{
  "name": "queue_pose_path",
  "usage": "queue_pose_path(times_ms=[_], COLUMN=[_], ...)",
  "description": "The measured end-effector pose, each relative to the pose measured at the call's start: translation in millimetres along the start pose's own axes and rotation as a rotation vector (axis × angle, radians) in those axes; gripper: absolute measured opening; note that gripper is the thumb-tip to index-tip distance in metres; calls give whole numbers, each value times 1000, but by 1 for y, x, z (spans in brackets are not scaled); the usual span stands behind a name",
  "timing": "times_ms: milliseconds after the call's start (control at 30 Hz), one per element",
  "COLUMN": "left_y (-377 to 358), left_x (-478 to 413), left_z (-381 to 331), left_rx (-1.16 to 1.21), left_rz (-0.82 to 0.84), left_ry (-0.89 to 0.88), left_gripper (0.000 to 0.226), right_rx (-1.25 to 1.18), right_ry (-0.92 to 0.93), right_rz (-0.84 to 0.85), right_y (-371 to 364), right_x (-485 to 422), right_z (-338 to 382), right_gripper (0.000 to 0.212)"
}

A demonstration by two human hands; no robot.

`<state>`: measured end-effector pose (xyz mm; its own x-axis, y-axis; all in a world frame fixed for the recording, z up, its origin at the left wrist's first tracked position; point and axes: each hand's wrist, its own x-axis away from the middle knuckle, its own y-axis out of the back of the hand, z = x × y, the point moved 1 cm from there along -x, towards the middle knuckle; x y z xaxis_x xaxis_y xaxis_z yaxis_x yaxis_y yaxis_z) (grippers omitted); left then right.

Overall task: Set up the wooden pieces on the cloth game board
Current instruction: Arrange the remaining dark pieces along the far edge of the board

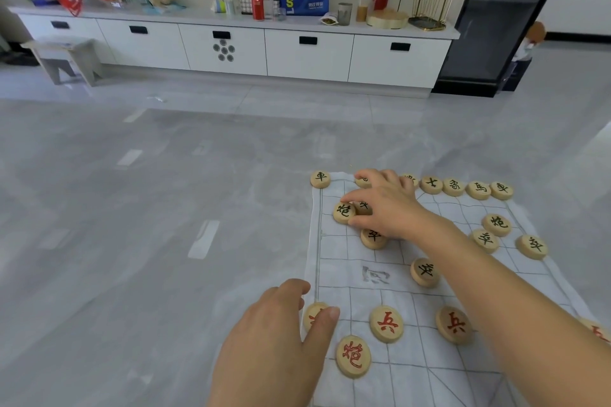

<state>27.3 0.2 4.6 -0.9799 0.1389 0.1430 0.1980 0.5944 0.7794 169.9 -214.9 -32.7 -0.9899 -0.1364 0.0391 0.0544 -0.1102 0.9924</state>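
Note:
A white cloth game board [334, 261] with a printed grid lies on the grey floor. Round wooden pieces with black characters stand along its far edge and upper rows; red-marked pieces [386, 323] sit nearer me. My right hand [386, 205] reaches across the board, fingertips pinching a black-marked piece [363, 207] beside the black cannon piece [343, 212]. Another black piece [373, 238] lies just below that hand. My left hand [281, 340] rests at the cloth's left edge, fingers touching a red-marked piece [312, 315] that it partly hides.
Grey tiled floor [132, 208] spreads to the left and ahead. A long white cabinet [231, 49] with bags, cans and boxes on top lines the far wall. A small stool [66, 59] stands at far left, a dark glass cabinet [496, 26] at far right.

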Motion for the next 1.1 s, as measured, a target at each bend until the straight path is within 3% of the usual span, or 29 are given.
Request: queue_pose_path(times_ms=[200,333,467,567,733,833,900,1000,1100], left_y=[0,0,1,-1,-1,-1,-2,-1,-3], left_x=[0,0,0,0,-1,-1,-1,-1,-1], left_z=[-1,-1,-1,-1,0,0,0,-2,-4], left_rx=[-7,-9,-8,-4,-10,-14,-13,-21,-20], left_rz=[0,9,7,13,14,11,13,15,22], left_ry=[-5,-8,-8,-8,0,2,0,-9,-22], left_gripper=[45,46,46,46,46,46,46,45,45], right_rx=[-99,-39,-127,-222,-84,-80,-216,-533,-499], right_ry=[-167,-198,-208,-37,125,97,-2,-149,-234], right_rz=[86,83,-123,-142,-93,-34,-64,-224,-219], right_y=[5,1,7,6,-13,-12,4,31,37], right_x=[0,-3,2,7,11,14,21,42,73], right_z=[-15,-19,-9,24,56,48,31,-15,-55], right_gripper=[76,52,38,35,37,48,57,38,18])
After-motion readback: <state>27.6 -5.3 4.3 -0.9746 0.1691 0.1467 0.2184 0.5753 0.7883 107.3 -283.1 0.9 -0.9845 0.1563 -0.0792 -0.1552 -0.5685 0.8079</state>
